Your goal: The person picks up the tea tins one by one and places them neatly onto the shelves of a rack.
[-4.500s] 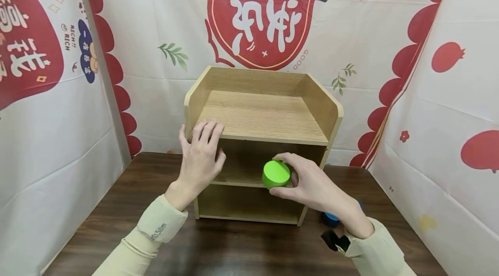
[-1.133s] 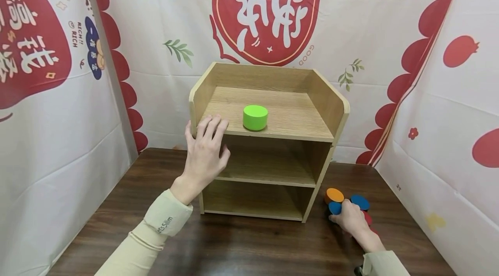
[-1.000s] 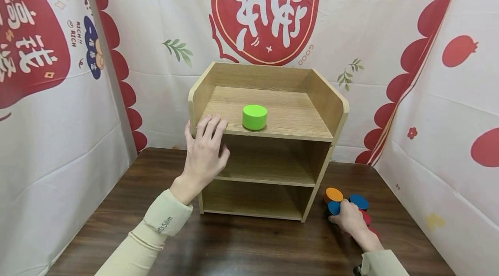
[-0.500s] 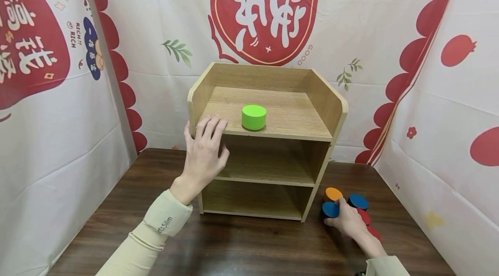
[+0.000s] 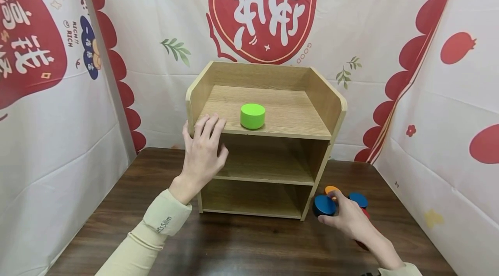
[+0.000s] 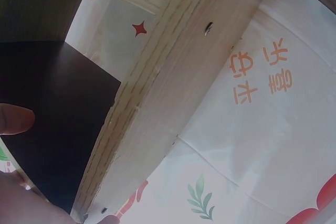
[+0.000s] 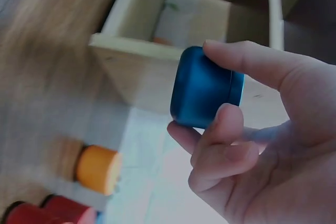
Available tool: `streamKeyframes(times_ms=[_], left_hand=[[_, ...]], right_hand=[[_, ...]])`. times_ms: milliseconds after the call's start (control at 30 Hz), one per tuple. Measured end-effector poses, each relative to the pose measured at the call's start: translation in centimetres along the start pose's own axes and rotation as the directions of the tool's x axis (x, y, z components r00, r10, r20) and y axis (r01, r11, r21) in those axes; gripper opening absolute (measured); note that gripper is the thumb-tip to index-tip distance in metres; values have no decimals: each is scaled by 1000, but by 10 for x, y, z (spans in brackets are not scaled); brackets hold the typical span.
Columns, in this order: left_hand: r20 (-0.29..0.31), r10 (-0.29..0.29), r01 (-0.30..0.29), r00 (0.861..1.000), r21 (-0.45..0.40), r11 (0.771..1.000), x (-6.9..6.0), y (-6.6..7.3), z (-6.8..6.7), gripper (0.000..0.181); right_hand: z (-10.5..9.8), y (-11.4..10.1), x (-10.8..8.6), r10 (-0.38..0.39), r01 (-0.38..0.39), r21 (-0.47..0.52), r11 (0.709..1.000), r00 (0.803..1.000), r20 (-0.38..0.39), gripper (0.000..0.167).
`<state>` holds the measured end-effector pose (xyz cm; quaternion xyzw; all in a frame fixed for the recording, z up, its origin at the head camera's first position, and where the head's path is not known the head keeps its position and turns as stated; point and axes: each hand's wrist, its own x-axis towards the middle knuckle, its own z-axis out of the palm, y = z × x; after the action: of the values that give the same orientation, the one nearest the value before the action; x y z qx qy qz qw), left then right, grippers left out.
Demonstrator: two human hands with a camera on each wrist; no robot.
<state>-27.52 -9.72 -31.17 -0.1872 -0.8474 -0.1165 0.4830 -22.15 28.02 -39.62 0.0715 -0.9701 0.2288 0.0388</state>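
Observation:
My right hand [image 5: 351,219] pinches a small blue cylinder [image 5: 324,205] between thumb and fingers, just right of the wooden shelf unit [image 5: 288,115]. In the right wrist view the cylinder [image 7: 199,90] has a metallic sheen and a seam near one end, like a lidded tin. My left hand [image 5: 200,152] grips the front left corner of the unit. Its fingers lie over the top board, and the left wrist view has the thumb [image 6: 16,119] near the dark compartment. A bright green cylinder [image 5: 252,116] stands upright on the top board, near its front edge.
Right of the unit, on the dark wooden table [image 5: 234,250], stand an orange cylinder [image 5: 331,190] and a second blue one [image 5: 358,199]. Red cylinders [image 7: 68,209] are partly hidden by my right hand in the head view. Printed cloth [image 5: 156,29] hangs around the table.
My right hand set the green cylinder on the top board, moved to the cylinders at the right and took a blue one. That one is now nearer the unit. My left hand stays put.

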Motion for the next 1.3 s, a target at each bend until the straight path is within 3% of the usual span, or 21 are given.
streamKeyframes(times_ms=[267, 633, 1000, 1167, 1300], left_hand=[[9, -4, 4, 1000, 2, 1000, 0, 1, -1, 64], [5, -2, 2, 1000, 0, 1000, 0, 1, -2, 64], [-18, 10, -10, 1000, 2, 1000, 0, 0, 0, 65], [-32, 19, -19, 999, 15, 1000, 0, 0, 1, 66], [-26, 18, -18, 999, 12, 1000, 0, -1, 0, 64]], right_hand=[[-20, -35, -10, -128, 128, 37, 991, 992, -17, 63], [-54, -88, -8, -285, 289, 49, 956, 955, -88, 55], [-89, -130, 0, -347, 354, 35, 934, 929, -132, 55], [-107, -144, 5, -350, 359, 56, 932, 927, -133, 57], [-120, -153, 11, -325, 337, 86, 938, 937, -126, 59]])
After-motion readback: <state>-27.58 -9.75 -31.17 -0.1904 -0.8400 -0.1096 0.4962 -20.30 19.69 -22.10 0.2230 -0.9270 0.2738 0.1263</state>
